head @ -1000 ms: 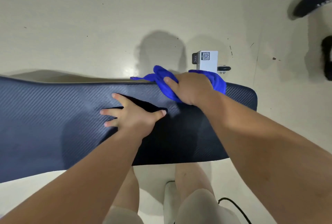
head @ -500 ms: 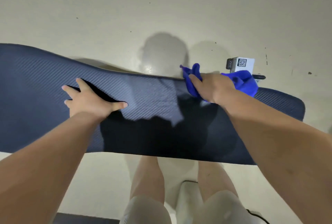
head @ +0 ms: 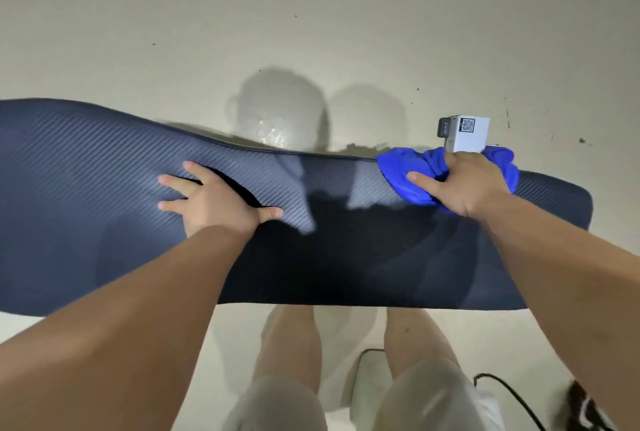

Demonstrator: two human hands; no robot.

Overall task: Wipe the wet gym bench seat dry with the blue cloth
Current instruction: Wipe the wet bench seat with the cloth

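The long dark navy bench seat [head: 86,195] with a woven texture runs across the head view from the left edge to the right. My left hand [head: 214,198] lies flat on its middle, fingers spread, holding nothing. My right hand [head: 464,185] presses the bunched blue cloth [head: 401,174] onto the seat near its far edge at the right end. Cloth shows on both sides of that hand. My shadow darkens the seat between the hands.
A white bench frame part [head: 467,134] with a QR label sticks out behind the cloth. Pale floor [head: 311,15] lies beyond the seat. My legs [head: 287,344] stand below the near edge, with a black cable [head: 509,392] at the lower right.
My right hand has slid the blue cloth to the right along the seat's far edge. My left hand stays flat on the seat. The camera view has shifted.
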